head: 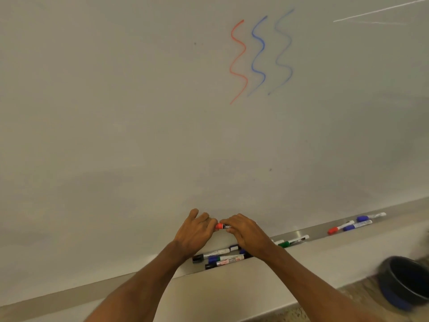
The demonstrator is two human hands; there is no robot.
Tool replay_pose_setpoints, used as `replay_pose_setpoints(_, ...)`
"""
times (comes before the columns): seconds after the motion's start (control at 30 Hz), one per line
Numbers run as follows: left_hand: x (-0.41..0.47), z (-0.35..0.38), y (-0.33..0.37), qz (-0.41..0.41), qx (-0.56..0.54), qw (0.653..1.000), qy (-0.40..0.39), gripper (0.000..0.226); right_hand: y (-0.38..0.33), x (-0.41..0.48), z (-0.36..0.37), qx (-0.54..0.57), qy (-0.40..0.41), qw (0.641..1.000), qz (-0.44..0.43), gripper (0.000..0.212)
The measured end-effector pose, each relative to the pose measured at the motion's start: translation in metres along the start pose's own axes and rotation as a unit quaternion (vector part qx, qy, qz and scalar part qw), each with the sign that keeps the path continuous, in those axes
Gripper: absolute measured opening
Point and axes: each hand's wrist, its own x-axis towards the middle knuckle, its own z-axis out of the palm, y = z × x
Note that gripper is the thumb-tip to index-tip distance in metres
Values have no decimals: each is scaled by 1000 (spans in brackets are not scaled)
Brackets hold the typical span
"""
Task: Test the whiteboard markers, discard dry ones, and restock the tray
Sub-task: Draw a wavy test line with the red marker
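Left hand [196, 231] and right hand [246, 231] pinch a red-capped marker [221, 226], barrel mostly hidden under the right.

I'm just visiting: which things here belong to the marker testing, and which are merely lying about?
In the job: red-capped marker, held by left hand and right hand; other markers in the tray; three test squiggles on the whiteboard; dark bin, likely for dry ones.
Just there: faint white streak at top right; speckled floor.
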Motion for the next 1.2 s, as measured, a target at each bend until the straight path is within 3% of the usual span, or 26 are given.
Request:
replay_pose_setpoints(0.07,11,5,13,1,-23,1000,-11,20,11,-10,-11,-24,-19,999,15,29)
replay_pose_setpoints(0.17,38,12,44,-33,-67,997,-18,25,28,-33,-28,-89,18,995,40,22)
replay_pose_setpoints(0.27,66,14,89,-80,-113,989,-59,50,47,-65,-43,-171,50,980,88,10)
replay_pose_setpoints(0.37,92,17,135,-84,-147,981,-100,63,72,-102,-62,-209,50,966,144,17)
replay_pose_setpoints(0.47,121,23,181,-68,-160,976,-132,45,99,-141,-88,-225,51,953,197,20)
replay_pose_setpoints(0.53,145,23,213,-61,-179,963,-190,54,119,-169,-105,-237,50,943,229,21)
replay_pose_setpoints(0.8,231,33,343,31,-191,967,-166,61,187,-280,-167,-246,-11,895,373,39)
replay_pose_setpoints(0.97,280,32,410,96,-220,950,-197,68,210,-328,-210,-264,-35,860,435,47)
replay_pose_setpoints(1.03,301,32,433,118,-231,943,-207,80,222,-344,-223,-270,-34,844,462,47)
replay_pose_setpoints(1.1,323,32,454,139,-239,940,-200,114,234,-357,-235,-271,-32,832,484,48)
replay_pose_setpoints(1.13,333,33,462,149,-239,938,-203,119,241,-362,-241,-272,-33,827,492,49)
replay_pose_setpoints(1.2,355,38,479,167,-234,934,-211,95,257,-370,-253,-278,-35,816,505,48)
